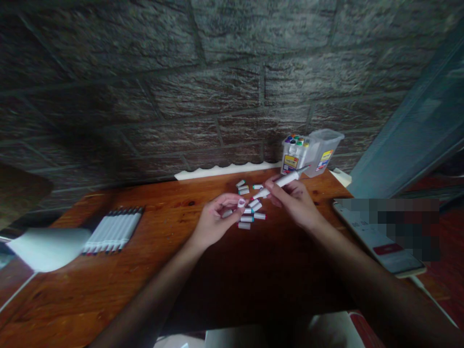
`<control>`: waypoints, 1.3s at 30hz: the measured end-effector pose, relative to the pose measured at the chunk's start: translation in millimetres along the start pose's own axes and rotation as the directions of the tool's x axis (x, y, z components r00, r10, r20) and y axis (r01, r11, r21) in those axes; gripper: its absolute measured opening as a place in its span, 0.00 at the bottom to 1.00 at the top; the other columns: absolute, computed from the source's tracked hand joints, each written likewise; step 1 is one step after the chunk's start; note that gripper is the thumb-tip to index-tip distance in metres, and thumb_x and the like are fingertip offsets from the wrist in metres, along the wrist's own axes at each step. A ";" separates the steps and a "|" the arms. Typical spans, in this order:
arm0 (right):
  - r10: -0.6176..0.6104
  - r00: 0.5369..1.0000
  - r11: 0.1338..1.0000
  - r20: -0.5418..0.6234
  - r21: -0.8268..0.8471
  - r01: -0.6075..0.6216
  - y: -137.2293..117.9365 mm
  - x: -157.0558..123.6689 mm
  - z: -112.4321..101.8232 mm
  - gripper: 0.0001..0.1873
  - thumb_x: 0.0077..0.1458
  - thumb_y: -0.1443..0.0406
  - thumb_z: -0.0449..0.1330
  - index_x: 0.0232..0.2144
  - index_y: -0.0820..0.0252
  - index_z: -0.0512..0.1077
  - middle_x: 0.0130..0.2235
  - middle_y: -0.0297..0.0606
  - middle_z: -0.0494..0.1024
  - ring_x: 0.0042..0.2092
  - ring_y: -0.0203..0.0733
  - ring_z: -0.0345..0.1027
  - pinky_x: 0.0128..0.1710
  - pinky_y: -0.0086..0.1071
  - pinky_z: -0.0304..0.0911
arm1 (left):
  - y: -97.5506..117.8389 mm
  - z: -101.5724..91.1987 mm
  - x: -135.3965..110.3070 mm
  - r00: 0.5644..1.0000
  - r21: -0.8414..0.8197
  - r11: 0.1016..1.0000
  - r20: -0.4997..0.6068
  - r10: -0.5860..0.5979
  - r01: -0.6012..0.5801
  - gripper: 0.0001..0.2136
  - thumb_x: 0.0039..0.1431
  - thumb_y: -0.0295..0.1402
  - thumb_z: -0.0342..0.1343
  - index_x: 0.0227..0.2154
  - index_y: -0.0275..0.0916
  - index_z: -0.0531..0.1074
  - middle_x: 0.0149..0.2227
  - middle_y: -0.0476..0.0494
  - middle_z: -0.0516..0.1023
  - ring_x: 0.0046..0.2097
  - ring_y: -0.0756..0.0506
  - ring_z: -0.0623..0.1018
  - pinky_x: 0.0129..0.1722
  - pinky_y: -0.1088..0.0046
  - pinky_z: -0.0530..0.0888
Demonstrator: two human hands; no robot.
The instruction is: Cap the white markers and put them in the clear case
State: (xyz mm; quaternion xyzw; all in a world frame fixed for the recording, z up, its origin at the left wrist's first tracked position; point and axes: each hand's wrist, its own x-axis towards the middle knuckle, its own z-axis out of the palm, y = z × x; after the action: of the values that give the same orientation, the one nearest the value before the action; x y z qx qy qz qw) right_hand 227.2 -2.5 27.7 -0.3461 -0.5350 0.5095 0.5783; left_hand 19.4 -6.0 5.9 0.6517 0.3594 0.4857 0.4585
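Holding a marker (286, 181) aslant in the right hand (297, 202), the person has thumb and fingers closed about its barrel, so the grip there is a firm-looking grasp. The marker is in the air above the caps (259, 216), its pinkish tip angled left and down towards the other hand and its thin grey end pointing far and right. Gripping by the barrel probably keeps the fingers off both ends, where ink might rub.

The left hand (216, 218) pinches what looks like a small white cap (241, 203) between thumb and fingertips, its end turned to view; the pinch seems light, perhaps because so small a piece leaves little to hold. The two hands are near each other but apart, which likely lets both pieces be seen at once.

Loose caps lie scattered under and just beyond the hands, within easy reach of either. To the left on the desk (163, 208), a row of markers (114, 229) lies side by side, dark tips all one way at the far edge; such order presumably stops them rolling and makes them easy to count. Far right, a tub (290, 163) keeps more markers upright, coloured ends showing, beside a clear box (328, 151). A phone (389, 244) lies near right, out of the way.
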 end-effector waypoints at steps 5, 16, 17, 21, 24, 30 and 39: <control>-0.099 0.995 0.981 0.009 -0.168 0.099 -6.5 -5.3 4.7 0.13 0.53 0.54 0.65 0.34 0.55 0.77 0.30 0.34 0.77 0.28 0.35 0.67 0.26 0.29 0.62 | -3.0 0.0 0.4 1.000 0.017 1.000 -0.023 -0.003 0.003 0.11 0.51 0.33 0.66 0.37 0.36 0.77 0.38 0.42 0.82 0.40 0.45 0.81 0.45 0.69 0.76; -0.257 0.960 0.866 0.114 -0.413 0.281 9.0 -11.3 4.9 0.09 0.57 0.58 0.62 0.37 0.55 0.77 0.38 0.39 0.81 0.37 0.43 0.74 0.37 0.35 0.68 | -11.7 -0.9 -0.9 1.000 0.105 0.994 -0.024 0.009 -0.007 0.12 0.53 0.34 0.65 0.41 0.37 0.78 0.41 0.41 0.82 0.41 0.45 0.80 0.44 0.69 0.76; -0.243 0.961 0.863 0.129 -0.423 0.275 10.5 -11.9 5.5 0.10 0.57 0.58 0.62 0.38 0.55 0.77 0.38 0.39 0.81 0.38 0.43 0.74 0.37 0.35 0.69 | -11.3 -0.9 -1.3 1.000 0.112 0.994 -0.022 0.005 -0.003 0.12 0.54 0.34 0.65 0.41 0.37 0.78 0.41 0.41 0.82 0.41 0.45 0.80 0.44 0.68 0.76; -0.250 0.955 0.819 0.159 -0.491 0.296 10.2 -12.3 4.5 0.11 0.57 0.57 0.61 0.40 0.54 0.78 0.38 0.39 0.81 0.37 0.44 0.75 0.37 0.35 0.68 | -8.0 -0.2 -1.6 1.000 0.116 0.993 -0.010 -0.021 0.022 0.12 0.54 0.34 0.64 0.41 0.37 0.78 0.40 0.41 0.82 0.42 0.44 0.80 0.45 0.67 0.76; -0.368 0.924 0.730 0.101 -0.585 0.354 3.1 -6.7 -5.6 0.09 0.57 0.59 0.62 0.37 0.55 0.78 0.38 0.39 0.81 0.37 0.43 0.74 0.37 0.35 0.67 | -5.2 0.0 -1.0 1.000 0.103 0.994 0.001 -0.021 0.021 0.11 0.54 0.34 0.64 0.40 0.37 0.77 0.41 0.41 0.82 0.42 0.44 0.80 0.45 0.68 0.76; -0.420 0.890 0.748 -0.178 -0.623 0.228 -4.9 5.3 -25.0 0.12 0.57 0.58 0.60 0.30 0.60 0.77 0.26 0.36 0.77 0.24 0.35 0.65 0.24 0.29 0.58 | -4.9 -1.4 0.2 1.000 0.075 0.997 0.000 -0.004 0.004 0.12 0.54 0.35 0.65 0.40 0.36 0.77 0.41 0.41 0.83 0.42 0.45 0.81 0.45 0.70 0.76; -0.332 0.941 0.825 -0.070 -0.505 0.253 4.4 -1.7 -8.5 0.09 0.57 0.60 0.60 0.31 0.58 0.76 0.32 0.37 0.79 0.29 0.36 0.69 0.27 0.30 0.62 | -1.7 -2.1 0.5 1.000 0.080 0.997 0.012 -0.007 0.006 0.13 0.54 0.36 0.64 0.41 0.36 0.77 0.42 0.41 0.83 0.43 0.44 0.81 0.46 0.69 0.76</control>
State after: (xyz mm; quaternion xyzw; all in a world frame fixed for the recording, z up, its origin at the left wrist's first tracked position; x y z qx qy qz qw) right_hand 234.7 -1.9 21.5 -0.4332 -0.6465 0.2341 0.5828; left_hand 17.6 -4.5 4.6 0.6714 0.3779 0.4656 0.4355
